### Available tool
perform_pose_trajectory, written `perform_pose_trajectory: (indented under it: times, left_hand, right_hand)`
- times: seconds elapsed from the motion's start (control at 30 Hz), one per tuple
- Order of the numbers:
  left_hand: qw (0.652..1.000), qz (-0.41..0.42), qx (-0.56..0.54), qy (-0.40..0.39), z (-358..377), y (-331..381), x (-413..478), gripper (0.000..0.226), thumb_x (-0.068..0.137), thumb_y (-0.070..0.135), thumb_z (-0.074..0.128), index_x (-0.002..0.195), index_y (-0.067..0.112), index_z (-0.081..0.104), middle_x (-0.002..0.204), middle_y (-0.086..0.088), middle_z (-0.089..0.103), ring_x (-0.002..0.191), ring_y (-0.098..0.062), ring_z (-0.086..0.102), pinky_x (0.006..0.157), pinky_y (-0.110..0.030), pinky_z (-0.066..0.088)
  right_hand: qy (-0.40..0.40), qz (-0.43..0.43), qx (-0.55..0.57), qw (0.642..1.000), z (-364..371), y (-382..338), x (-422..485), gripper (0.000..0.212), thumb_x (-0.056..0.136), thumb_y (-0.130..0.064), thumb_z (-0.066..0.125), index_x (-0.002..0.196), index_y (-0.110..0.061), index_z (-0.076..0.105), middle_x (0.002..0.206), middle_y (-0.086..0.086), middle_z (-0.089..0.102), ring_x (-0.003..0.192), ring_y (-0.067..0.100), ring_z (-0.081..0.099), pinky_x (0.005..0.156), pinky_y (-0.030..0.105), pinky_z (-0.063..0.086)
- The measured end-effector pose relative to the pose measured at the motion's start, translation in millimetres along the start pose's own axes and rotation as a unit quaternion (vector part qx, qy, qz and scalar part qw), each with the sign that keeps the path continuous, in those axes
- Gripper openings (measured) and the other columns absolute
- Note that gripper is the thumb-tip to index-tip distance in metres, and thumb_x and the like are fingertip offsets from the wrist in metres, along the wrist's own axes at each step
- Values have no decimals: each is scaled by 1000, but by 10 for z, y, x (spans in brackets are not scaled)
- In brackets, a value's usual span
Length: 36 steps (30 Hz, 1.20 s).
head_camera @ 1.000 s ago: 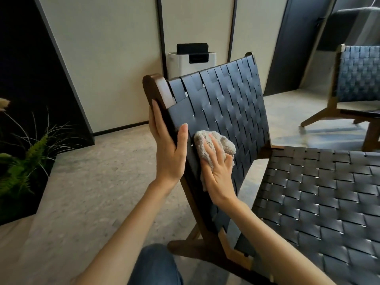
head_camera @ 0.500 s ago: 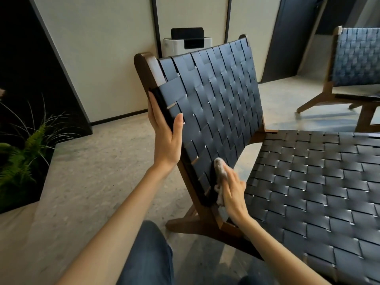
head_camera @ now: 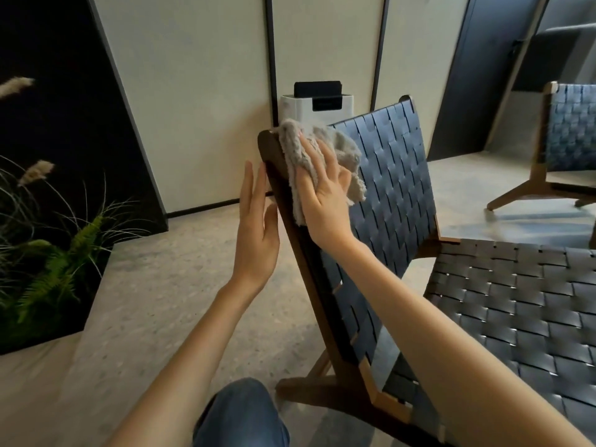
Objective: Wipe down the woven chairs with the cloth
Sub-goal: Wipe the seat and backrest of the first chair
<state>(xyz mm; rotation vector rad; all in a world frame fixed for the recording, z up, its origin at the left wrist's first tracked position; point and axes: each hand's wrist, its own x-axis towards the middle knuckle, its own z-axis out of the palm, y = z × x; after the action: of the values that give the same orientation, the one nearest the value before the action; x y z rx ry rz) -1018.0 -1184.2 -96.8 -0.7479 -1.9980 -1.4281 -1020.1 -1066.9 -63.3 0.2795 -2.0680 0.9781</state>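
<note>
While the right hand (head_camera: 325, 201) presses the grey cloth (head_camera: 322, 156) flat-fingered onto the near woven chair's (head_camera: 393, 188) top corner, the left hand (head_camera: 258, 233) hovers open beside its frame, white appliance (head_camera: 317, 108) behind, plants (head_camera: 54, 253) left, second chair (head_camera: 567, 146) far right.

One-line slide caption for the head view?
Right hand presses the cloth on the woven chair backrest's top corner; left hand open beside the frame.

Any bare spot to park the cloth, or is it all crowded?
Free: the woven seat right of the backrest, and floor between planter and chair frame. Crowded: backrest top corner, where the right hand presses the cloth, left hand alongside.
</note>
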Motion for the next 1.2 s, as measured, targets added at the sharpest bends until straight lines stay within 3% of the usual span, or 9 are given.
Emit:
perform_pose_trajectory:
  times: [0.17,0.3,0.4,0.53,0.67,0.77,0.83,0.97,1.2]
  left_hand:
    - [999,-28,-32,4,85,26,-63,50,103,15,32,150,21,12,160,2,2,144,-2,2,108,-3,12]
    - [999,-40,-36,3,245,58,-195,51,104,19,30,150,22,8,160,1,3,144,-3,3,109,-4,10]
    - [999,-31,-19,11,355,78,-280,56,102,20,35,149,21,4,158,2,-4,141,2,-4,109,-4,8]
    - [999,-47,-15,6,469,66,-359,65,100,24,42,147,26,-3,154,11,-12,141,2,-11,119,-31,14]
    - [999,-5,24,37,503,122,-411,68,99,20,46,148,19,1,154,0,-14,137,5,-14,105,1,5]
    - [997,4,69,44,479,159,-393,69,98,17,50,149,16,4,153,-2,-17,144,-13,-13,116,-28,26]
    - [986,36,158,38,442,200,-352,68,97,16,51,149,14,7,154,-4,-14,144,-20,-14,118,-50,16]
    - [955,109,276,0,308,363,-120,65,97,15,50,150,15,13,158,-8,2,145,-21,-10,119,-39,-3]
    - [878,158,451,-12,154,675,555,54,94,18,52,144,5,34,148,-12,35,145,-30,13,118,-48,1]
  right_hand:
    - [-1,19,-33,999,-33,283,-388,44,93,-41,24,137,-50,23,148,3,31,110,8,21,94,24,15]
    - [-26,44,-45,998,-131,620,-920,49,93,-37,28,142,-36,35,146,7,32,124,15,24,104,33,15]
    - [-58,88,-25,994,-207,883,-1394,43,94,-42,29,137,-43,32,145,4,30,130,10,18,109,38,16]
    - [-82,181,-4,980,-278,1147,-1904,41,96,-34,33,136,-31,39,147,0,27,134,13,16,115,44,18]
    - [-93,210,-23,973,-356,1243,-2135,34,100,-15,40,133,-23,42,142,-2,28,133,18,20,114,45,23]
    - [-71,207,-26,975,-425,1201,-2083,34,97,-3,44,126,-20,45,123,-2,36,118,21,38,103,38,37]
    - [-36,219,5,975,-462,1111,-1883,37,98,-4,45,127,-25,44,118,-4,38,111,15,44,99,29,40]
    - [57,150,40,986,-500,828,-1104,43,95,-4,50,134,-24,46,118,-6,37,110,13,42,94,12,34]
    - [30,59,17,998,-497,388,439,49,92,-16,47,138,-33,45,131,6,38,120,29,33,103,40,30]
